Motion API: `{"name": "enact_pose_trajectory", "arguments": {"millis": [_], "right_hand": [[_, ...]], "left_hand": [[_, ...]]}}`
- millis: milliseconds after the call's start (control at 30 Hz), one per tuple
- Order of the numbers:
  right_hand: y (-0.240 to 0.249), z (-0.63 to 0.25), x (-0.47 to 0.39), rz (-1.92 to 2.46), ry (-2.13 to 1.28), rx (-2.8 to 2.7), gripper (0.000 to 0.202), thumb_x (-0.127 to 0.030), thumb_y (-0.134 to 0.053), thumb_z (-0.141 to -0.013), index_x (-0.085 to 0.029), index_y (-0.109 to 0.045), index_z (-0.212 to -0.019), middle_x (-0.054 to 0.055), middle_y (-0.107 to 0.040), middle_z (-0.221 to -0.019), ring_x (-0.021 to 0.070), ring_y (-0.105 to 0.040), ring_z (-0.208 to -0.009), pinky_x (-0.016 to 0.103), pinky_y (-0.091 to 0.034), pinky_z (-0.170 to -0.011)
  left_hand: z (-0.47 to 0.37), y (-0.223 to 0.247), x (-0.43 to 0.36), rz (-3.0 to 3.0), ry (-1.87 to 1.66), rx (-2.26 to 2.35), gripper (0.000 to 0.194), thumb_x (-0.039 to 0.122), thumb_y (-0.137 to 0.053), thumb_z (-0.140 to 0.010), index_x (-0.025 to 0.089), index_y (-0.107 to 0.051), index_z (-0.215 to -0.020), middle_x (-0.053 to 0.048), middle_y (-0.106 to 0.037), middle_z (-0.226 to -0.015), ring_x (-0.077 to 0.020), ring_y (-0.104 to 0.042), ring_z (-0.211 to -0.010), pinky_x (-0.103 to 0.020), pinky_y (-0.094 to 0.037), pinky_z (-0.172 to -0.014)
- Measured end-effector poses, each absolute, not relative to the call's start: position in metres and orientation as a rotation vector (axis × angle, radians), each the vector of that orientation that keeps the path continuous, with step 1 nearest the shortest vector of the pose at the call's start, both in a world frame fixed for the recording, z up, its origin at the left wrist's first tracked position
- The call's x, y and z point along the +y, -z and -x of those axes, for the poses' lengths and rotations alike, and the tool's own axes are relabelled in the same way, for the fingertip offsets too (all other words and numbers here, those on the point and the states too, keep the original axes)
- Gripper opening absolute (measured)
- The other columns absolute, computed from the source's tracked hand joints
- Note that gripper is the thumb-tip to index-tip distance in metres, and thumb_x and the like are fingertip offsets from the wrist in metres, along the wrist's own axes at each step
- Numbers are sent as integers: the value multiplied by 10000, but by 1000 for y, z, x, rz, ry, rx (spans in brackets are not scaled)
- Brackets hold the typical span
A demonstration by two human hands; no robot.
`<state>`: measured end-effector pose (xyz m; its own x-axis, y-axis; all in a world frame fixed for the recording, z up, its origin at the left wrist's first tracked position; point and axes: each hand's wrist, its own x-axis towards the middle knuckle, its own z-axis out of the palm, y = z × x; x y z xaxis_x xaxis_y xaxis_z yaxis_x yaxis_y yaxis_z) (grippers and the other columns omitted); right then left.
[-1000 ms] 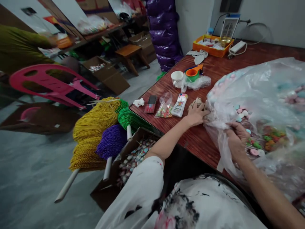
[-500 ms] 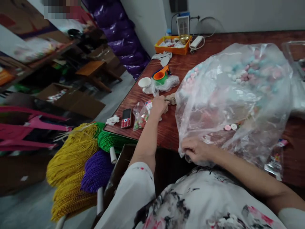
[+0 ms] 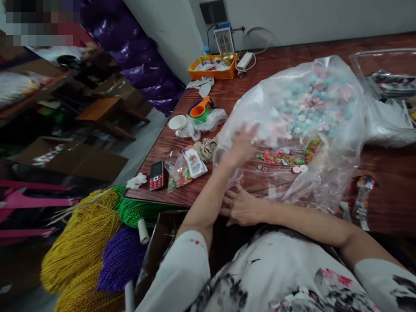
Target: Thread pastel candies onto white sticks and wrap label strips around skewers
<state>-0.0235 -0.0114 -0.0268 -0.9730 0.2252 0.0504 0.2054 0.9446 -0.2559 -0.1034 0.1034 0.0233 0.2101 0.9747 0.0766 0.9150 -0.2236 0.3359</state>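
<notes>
A large clear plastic bag (image 3: 260,93) full of pale pink, blue and white pieces lies on the table. My left hand (image 3: 243,145), somewhat blurred, is over the bag's left side with its fingers apart. Small red, green and orange beads (image 3: 276,158) show through or within the plastic nearby; I cannot tell which. At the table's front edge, my right hand (image 3: 245,207) has its fingers spread beside the bag's near edge. Left of the bag lie a beige cord bundle (image 3: 205,149), a stack of printed cards (image 3: 194,161) and a small bag of beads (image 3: 179,175).
A red phone (image 3: 156,175), a white cup (image 3: 177,122) and an orange-green tape dispenser (image 3: 199,112) sit at the left. An orange tray (image 3: 212,74) stands behind. Yellow cord hanks (image 3: 81,242) hang below the left edge. A clear container (image 3: 383,53) is at right.
My left hand has moved from the beige cord rightward onto the bag. My right hand has let go of the bag's edge and spread its fingers. The bag's front has flattened.
</notes>
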Motion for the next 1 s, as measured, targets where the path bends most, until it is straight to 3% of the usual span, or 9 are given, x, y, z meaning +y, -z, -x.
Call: {"name": "enact_pose_trajectory", "arguments": {"millis": [167,267,367,567,667,767,867,933,1000], "right_hand": [[7,-43,35,727,-363,-2885,424,-450,-437,-1007,-256,-542,-1369,159,-525,-1421,308,-494,-1239,509,-409,-969],[7,-68,83,1102,-293,-2888,386,-276,-413,-1002,-204,-578,-1343,163,-575,-1347,284,-517,-1215,444,-412,-970],[15,-75,126,1214,-172,-2947,445,-195,-454,-952,-217,-560,-1384,172,-533,-1413,308,-470,-1297,459,-389,-1002],[7,-102,199,1338,337,-2656,688,-78,-533,-873,-283,-392,-1514,190,-231,-1639,397,-228,-1474,649,-193,-1087],[-16,-141,237,1485,414,-2448,677,-25,-491,-865,-212,-396,-1509,228,-371,-1549,406,-366,-1391,660,-262,-1022],[-44,-184,257,1672,290,-2372,442,-53,-472,-873,-40,-585,-1301,236,-611,-1245,339,-568,-1164,539,-389,-923],[-66,-207,247,1640,239,-2300,341,-156,-445,-952,-50,-651,-1203,198,-638,-1162,248,-583,-1091,424,-414,-899],[-68,-206,230,1526,287,-2286,458,-336,-558,-955,-137,-556,-1367,182,-578,-1296,259,-533,-1167,430,-404,-940],[-57,-196,215,1461,343,-2390,762,-510,-723,-825,-229,-437,-1473,204,-406,-1497,347,-455,-1264,511,-382,-963]], "left_hand": [[167,7,161,-1973,-684,2172,561,474,-380,-1013,166,-402,-1482,-194,-522,-1462,-285,-487,-1378,-432,-382,-1151],[150,-3,134,-2186,-470,2166,579,468,-452,-977,192,-409,-1485,-199,-500,-1473,-368,-431,-1398,-573,-327,-1149],[109,-20,104,-2401,-210,2174,402,332,-448,-962,178,-600,-1301,-211,-560,-1380,-413,-458,-1341,-643,-296,-1121],[46,-23,118,-2576,172,1491,304,212,-465,-919,119,-709,-1075,-180,-683,-1149,-296,-629,-1123,-399,-507,-965],[24,-17,145,-2587,134,1442,350,140,-508,-867,77,-669,-1172,-203,-649,-1231,-294,-614,-1175,-369,-501,-983],[4,-11,168,-2570,159,1413,324,141,-525,-869,67,-688,-1139,-217,-670,-1166,-310,-618,-1168,-395,-487,-1002],[-11,-8,193,-2591,35,1587,351,169,-588,-859,10,-668,-1162,-294,-578,-1303,-404,-497,-1312,-505,-399,-1094],[-13,-7,217,-2571,-158,1757,396,177,-594,-875,1,-631,-1228,-310,-466,-1433,-452,-394,-1388,-566,-326,-1138],[-8,-8,246,-2477,-341,1842,387,181,-561,-916,20,-608,-1266,-278,-417,-1493,-452,-387,-1392,-578,-321,-1142]]}}
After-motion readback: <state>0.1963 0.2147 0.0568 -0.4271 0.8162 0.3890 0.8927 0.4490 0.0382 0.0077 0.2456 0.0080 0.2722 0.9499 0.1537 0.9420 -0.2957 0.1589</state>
